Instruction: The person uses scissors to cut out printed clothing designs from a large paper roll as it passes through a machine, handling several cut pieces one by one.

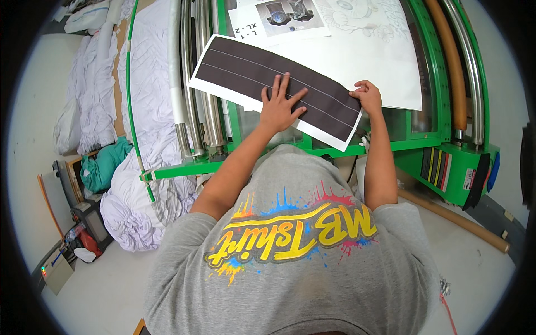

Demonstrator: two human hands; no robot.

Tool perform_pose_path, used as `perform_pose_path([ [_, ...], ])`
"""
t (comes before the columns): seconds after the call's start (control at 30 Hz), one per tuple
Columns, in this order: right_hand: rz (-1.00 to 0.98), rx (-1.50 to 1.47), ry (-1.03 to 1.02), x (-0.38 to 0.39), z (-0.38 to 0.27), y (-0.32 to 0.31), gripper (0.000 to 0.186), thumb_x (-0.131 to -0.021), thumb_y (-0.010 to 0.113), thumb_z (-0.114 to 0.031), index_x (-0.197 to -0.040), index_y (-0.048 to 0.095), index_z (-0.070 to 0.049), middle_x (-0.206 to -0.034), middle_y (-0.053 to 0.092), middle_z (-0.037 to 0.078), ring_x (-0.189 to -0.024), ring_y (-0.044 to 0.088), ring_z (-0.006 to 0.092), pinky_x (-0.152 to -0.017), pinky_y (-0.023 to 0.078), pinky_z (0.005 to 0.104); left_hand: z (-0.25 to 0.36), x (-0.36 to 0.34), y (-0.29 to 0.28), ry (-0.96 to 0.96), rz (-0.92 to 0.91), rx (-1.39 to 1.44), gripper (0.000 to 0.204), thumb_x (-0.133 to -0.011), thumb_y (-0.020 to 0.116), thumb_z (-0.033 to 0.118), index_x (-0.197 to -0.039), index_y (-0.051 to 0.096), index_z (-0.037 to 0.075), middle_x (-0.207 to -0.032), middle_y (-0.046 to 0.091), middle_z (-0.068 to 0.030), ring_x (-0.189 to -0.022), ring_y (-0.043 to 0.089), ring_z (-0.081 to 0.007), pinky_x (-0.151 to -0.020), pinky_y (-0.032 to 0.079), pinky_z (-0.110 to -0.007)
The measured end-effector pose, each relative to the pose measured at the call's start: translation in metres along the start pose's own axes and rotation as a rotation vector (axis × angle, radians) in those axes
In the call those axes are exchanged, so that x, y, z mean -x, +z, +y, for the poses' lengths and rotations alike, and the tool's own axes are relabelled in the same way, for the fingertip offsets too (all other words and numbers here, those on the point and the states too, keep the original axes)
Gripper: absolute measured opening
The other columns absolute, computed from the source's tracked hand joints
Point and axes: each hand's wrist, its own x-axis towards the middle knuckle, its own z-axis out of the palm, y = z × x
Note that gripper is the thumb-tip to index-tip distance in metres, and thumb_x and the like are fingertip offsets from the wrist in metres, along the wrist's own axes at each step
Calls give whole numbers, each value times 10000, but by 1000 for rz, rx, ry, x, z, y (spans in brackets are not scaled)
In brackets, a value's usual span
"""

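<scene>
A long white paper sheet with a dark printed block and thin pale lines (245, 62) lies slantwise over other papers on a green-framed machine. My left hand (280, 109) rests on its middle with the fingers spread flat. At the sheet's right end, my right hand (368, 98) pinches the edge between thumb and fingers. Beneath it are a large white sheet with faint line drawings (385, 72) and a smaller printed page with a dark picture (279, 34).
The machine's green frame (391, 144) runs in front of me. Metal rollers (209, 111) stand to the left, a brown roll (449, 67) to the right. White fabric (139, 195) is heaped at the left; a cardboard tube (463, 220) lies on the floor at the right.
</scene>
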Motion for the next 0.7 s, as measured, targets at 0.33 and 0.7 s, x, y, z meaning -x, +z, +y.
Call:
perform_pose_path([
  [0.33, -141, -193, -45, -5, -2, -38, 422, -818, 915, -168, -1205, 806, -40, -973, 816, 107, -936, 753, 178, -865, 572, 322, -68, 32, -26, -304, 158, 90, 647, -1025, 718, 462, -1615, 563, 247, -1792, 285, -191, -1676, 239, -391, -1273, 244, -633],
  [0.7, -30, -657, 214, -3, 45, -96, 427, -1008, 807, -169, -1364, 631, -12, -1217, 722, 117, -998, 737, 245, -891, 637, 382, -115, 47, -49, -721, 237, 136, 768, -1006, 768, 465, -1607, 510, 62, -1639, 388, -272, -1555, 336, -462, -1233, 311, -653],
])
